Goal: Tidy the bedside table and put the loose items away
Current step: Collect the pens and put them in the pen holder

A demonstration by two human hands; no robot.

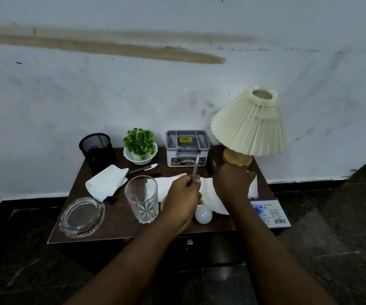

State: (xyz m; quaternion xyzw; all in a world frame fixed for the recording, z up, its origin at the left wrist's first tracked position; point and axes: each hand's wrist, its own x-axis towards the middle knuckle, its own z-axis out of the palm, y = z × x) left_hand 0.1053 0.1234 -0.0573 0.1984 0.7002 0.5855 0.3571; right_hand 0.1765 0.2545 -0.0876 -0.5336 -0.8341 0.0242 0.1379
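From the head camera, a dark wooden table (pixel 120 221) stands against a stained white wall (pixel 177 84), with two bare arms reaching over it. The left hand (pixel 184 195) is pinched shut on a pen (pixel 196 166), which slants up and away so that its far tip sits over the front edge of a grey box (pixel 187 148); the box stands open at the back of the table and bears a yellow sticker. The right hand (pixel 235 181) hovers just beside the lamp (pixel 249 126), near its wooden base, and something dark and thin shows by its fingers; whether it grips this I cannot tell. Along the back, from the left, stand a black mesh cup (pixel 97 150) and a small green plant (pixel 140 146) in a white bowl. Two more pens (pixel 143 169) lie in front of the plant, beside a crumpled tissue (pixel 107 182). More white paper (pixel 213 194) lies spread under both hands. A clear glass (pixel 141 198) stands upright near the front, with a glass ashtray (pixel 82 217) to its left at the front corner. A white bulb (pixel 203 214) rests on the table just under the left wrist. A white and purple carton (pixel 270 213) lies at the right edge, partly overhanging. Below the tabletop a drawer handle (pixel 189 241) shows between the arms
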